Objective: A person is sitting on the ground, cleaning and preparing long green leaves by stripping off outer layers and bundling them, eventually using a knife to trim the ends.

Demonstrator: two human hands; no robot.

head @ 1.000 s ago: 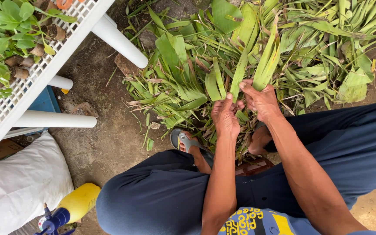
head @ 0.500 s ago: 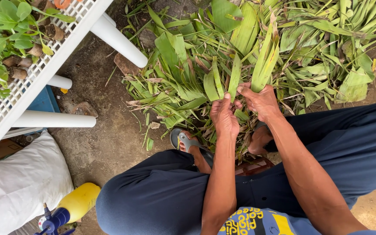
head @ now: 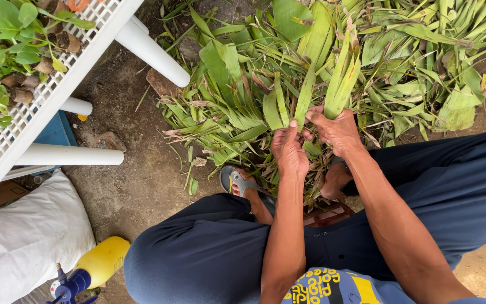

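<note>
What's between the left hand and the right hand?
Head view: a narrow green leaf rises between the left hand and right hand, pinched by both.

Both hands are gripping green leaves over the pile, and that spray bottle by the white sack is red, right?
Not quite: in the head view the spray bottle is yellow, not red. It does lie by the white sack, and both the left hand and right hand grip green leaves.

navy trousers [head: 198, 253], grey sandal [head: 242, 183], bare forearms

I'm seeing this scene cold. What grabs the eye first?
The big pile of green leaves across the top, on the dirt ground. At centre, the left hand and right hand each grip an upright leaf. At lower left lies a yellow spray bottle beside a white sack.
</note>
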